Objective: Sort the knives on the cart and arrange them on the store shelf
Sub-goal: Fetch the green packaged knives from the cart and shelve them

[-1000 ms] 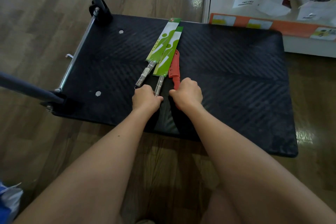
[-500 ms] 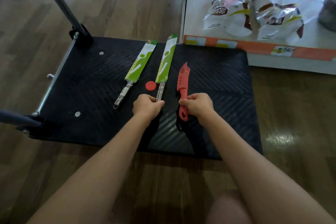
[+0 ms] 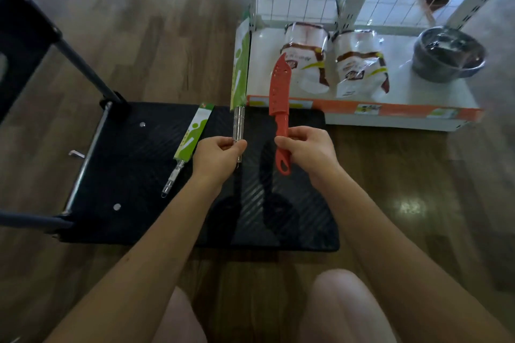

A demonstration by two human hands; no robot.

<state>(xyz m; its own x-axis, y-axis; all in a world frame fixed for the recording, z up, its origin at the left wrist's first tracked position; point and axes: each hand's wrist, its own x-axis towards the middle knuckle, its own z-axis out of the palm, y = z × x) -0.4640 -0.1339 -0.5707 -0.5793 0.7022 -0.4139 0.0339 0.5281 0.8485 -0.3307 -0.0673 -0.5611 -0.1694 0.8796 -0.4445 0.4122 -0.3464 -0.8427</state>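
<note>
- The left hand (image 3: 220, 156) pinches the steel handle of a green-sleeved knife (image 3: 239, 69) near its tail end, with the blade raised toward the shelf (image 3: 404, 86); held so far back, the long blade may swing or slip from the fingers
- The right hand (image 3: 306, 147) curls round the handle of the red knife (image 3: 280, 86), its tip up in front of the snack bags (image 3: 359, 64); a careless forward push could poke or tear a bag
- Both knives stand close side by side above the cart (image 3: 139, 175); if they are carried together, the blades may knock and twist one out of its grip
- The card sleeve looks merely slipped on; tipping that knife downward could let the sleeve slide off and bare the edge
- A second green-sleeved knife (image 3: 192, 133) lies on the cart deck, left of the hands, and could be forgotten or nudged off
- The shelf already carries the bags and a metal pot (image 3: 448, 54), so knives laid among them could shove a bag over
</note>
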